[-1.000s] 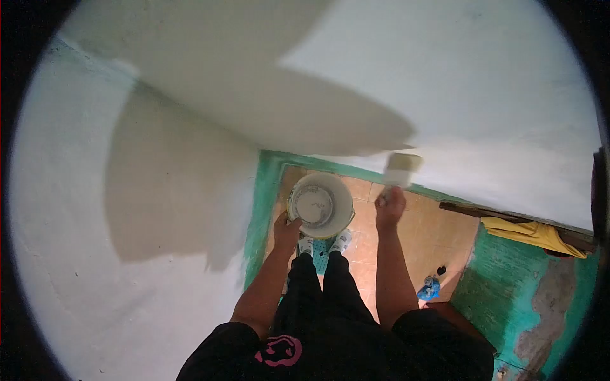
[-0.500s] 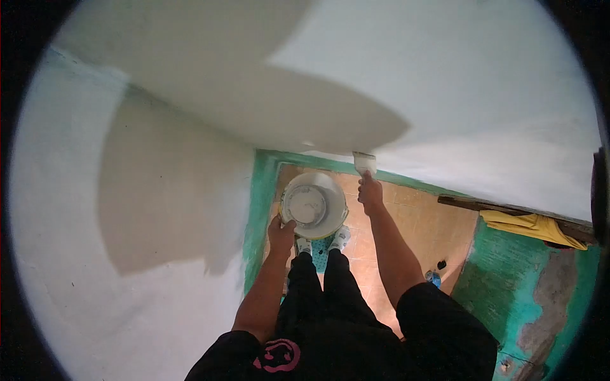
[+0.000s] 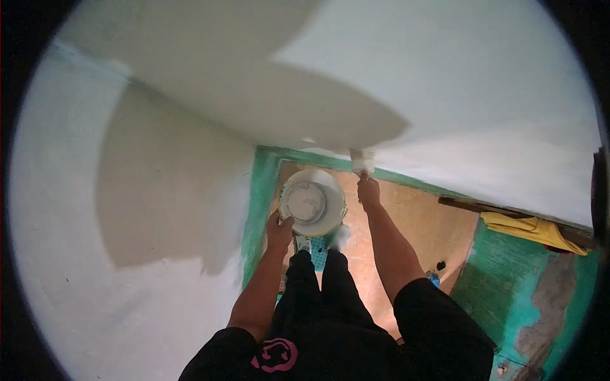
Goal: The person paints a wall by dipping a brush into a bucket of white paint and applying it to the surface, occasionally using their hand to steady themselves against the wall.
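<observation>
My left hand grips the near-left rim of a white bucket, fingers closed on its edge. Pale paint lies at the bottom of the bucket. A wide paintbrush, coated whitish, is in my right hand, which is wrapped round its handle. The brush's head overlaps the lower edge of the white wall, just above the green band along the floor. The bucket is to the left of the brush, above my feet.
Another white wall meets the first at a corner on the left, with a green strip at its base. Tan tiles cover the floor. On the right, a yellow cloth hangs over a dark wooden ledge beside a worn green surface.
The brush and my right hand have shifted slightly left. The bucket has moved a little upward in view with my left hand. My right foot is now blurred.
</observation>
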Demonstrator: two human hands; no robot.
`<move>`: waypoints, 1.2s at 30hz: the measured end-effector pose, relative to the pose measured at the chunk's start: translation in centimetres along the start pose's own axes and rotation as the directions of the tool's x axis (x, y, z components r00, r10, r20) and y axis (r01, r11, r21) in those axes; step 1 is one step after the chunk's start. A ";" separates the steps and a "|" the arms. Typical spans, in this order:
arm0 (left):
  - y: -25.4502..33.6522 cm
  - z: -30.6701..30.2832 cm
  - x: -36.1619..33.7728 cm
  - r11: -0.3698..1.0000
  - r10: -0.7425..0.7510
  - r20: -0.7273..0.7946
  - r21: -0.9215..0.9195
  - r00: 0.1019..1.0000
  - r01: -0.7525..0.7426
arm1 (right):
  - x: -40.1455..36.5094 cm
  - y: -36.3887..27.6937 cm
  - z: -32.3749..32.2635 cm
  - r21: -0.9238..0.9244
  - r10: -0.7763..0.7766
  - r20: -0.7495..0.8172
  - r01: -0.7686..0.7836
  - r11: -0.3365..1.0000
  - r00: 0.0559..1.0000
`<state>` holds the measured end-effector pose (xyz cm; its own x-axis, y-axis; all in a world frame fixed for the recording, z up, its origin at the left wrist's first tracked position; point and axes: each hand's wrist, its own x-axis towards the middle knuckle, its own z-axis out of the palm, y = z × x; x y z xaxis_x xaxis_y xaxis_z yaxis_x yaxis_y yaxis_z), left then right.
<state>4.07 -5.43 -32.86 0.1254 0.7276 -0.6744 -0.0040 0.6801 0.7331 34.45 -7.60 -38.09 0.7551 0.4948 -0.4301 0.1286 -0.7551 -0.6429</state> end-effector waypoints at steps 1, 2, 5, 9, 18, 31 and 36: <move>0.1 -0.1 0.0 1.000 0.001 0.003 0.010 1.000 -0.001 | -0.5 -0.2 0.3 0.009 0.006 -0.002 -0.006 1.000 1.000; 0.2 -0.2 -0.1 1.000 -0.013 0.027 0.015 1.000 0.012 | -1.0 -0.5 0.4 0.149 0.220 0.161 -0.244 0.958 0.962; -0.8 -0.5 0.1 0.999 0.016 0.047 0.032 0.999 -0.017 | -1.3 -0.9 0.5 0.115 0.382 0.283 -0.427 0.897 0.880; -1.4 -0.8 0.1 0.999 0.031 0.059 0.034 0.998 -0.033 | -2.4 -4.6 -3.0 0.391 0.267 0.299 -0.373 0.841 0.916; 1.9 -0.4 -1.5 0.991 0.007 0.018 0.135 1.000 -0.010 | -10.4 -8.1 -11.0 0.833 -0.071 -0.299 0.296 0.466 0.952; 0.9 -0.8 -0.6 0.999 -0.048 0.085 0.029 0.995 0.046 | -5.6 -4.4 -1.8 0.399 0.318 0.234 -0.389 0.830 0.919; 2.0 -0.9 -1.1 0.998 -0.051 0.108 0.026 0.993 0.048 | -10.1 -12.7 -8.8 0.649 0.153 0.274 -0.300 0.700 0.949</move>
<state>3.02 -4.79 -30.75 0.2320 0.6781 -0.6974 0.0278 0.7121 0.7016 30.89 -6.84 -20.00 0.5607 0.4718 -0.6805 -0.5535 -0.3976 -0.7318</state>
